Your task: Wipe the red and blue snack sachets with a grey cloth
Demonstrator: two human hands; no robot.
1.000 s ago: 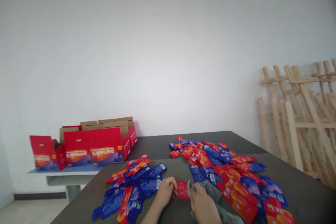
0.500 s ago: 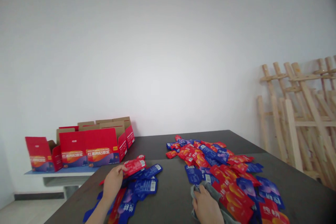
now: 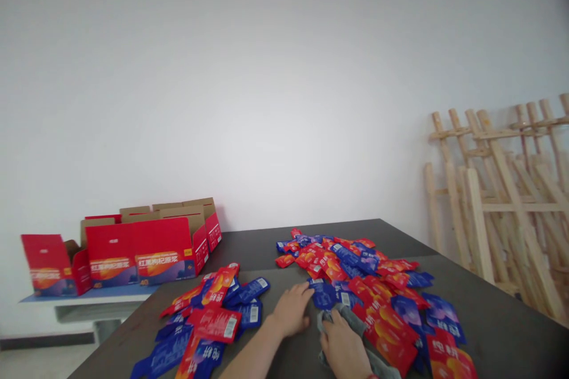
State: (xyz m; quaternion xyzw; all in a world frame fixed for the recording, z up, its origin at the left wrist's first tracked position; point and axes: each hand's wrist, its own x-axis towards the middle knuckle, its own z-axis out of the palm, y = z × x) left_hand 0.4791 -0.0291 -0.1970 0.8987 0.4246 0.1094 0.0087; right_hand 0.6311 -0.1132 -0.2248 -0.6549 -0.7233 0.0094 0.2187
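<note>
The left hand [image 3: 291,311] is stretched forward over the table, palm down, its fingers extended and slightly spread, with the thumb standing away from them; no pouch shows in its grasp. Its fingertips meet the near-left edge of a blue pouch [image 3: 322,294] in view, though whether they press on it or hover just above cannot be told. The right hand [image 3: 343,348] has its fingers curled down and clamped on a crumpled grey cloth [image 3: 353,321], which bunches ahead of the knuckles and trails out beside the wrist. The blue pouch lies flat at the near-left corner of the right-hand pile [image 3: 384,320], printed with pale lettering, next to another blue one with a white barcode patch. That pile mixes red-orange and blue pouches, overlapping at many angles and running from near the right hand toward the table's far side. The cloth is bunched just in front of the pile's near-left edge, close against the pouches there. Left of the left forearm lies a second pile [image 3: 171,350] of the same mix, with a red pouch [image 3: 216,323] lying across its top, barcode showing. Both piles rest on a dark table [image 3: 253,246]. Farther left, red printed cartons [image 3: 164,249] with raised flaps stand on a low blue-topped stand [image 3: 113,294]; pale wooden frames [image 3: 500,172] lean at the right.
</note>
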